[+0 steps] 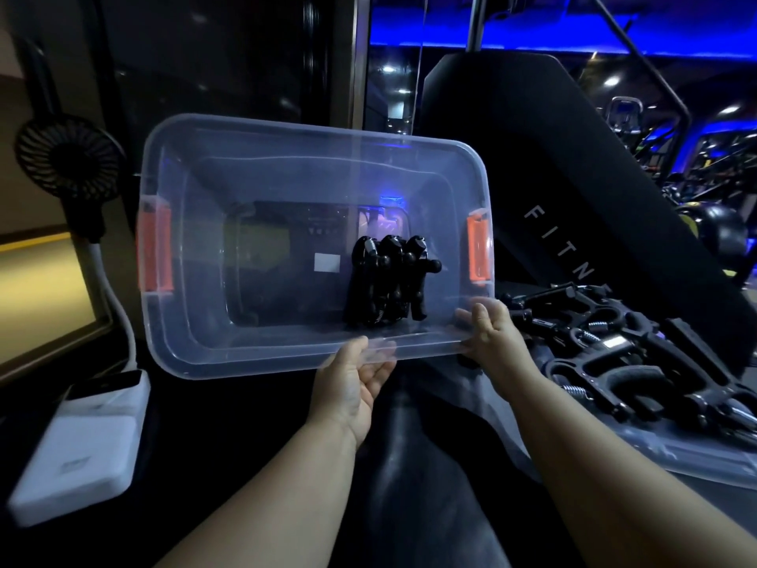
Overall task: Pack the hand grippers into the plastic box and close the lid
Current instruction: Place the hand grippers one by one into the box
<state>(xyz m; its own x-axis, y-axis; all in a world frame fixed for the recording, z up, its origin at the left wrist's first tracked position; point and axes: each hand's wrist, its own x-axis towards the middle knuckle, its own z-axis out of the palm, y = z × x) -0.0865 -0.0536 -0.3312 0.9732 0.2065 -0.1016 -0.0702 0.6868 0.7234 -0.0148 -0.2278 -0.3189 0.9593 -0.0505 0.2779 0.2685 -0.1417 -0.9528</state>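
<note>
Black pad (553, 157) lettered "FITN…" fills the background right. One, not relevant.

The plastic box (286, 131) is clear and held up in front of the person, with its opening tipped toward the camera and its long axis running left-right. There's one box.

The lid (676, 457) is a clear sheet lying flat, low on the right, well apart from the box. It looks like the box's lid, and there's one.

Loose hand grippers (622, 362) are heaped on the lid, to the right of the box and just beside the right forearm. They're too tangled and dark for an exact count, but there are several.

One power bank (78, 465), white, sits bottom left. One fan (65, 153), black, is on a white stalk at the left.

Packed hand grippers (385, 280) sit in a cluster on the box floor, right of centre. I count three, though the overlap makes that unsure.

Left hand (356, 379) grips the box's near rim about mid-length, with its fingers showing through the plastic. Right hand (491, 338) grips the same rim at the near right corner. Both are holding the box only, no gripper in either.

There are two orange latches (155, 248), one on each short end.

Key relation: the remaining stock and the lid both lie right of the box, so the right hand is the nearer one. My read is that packing is barely started. The box needs setting down level, and the heap must be cleared before the lid comes free.
</note>
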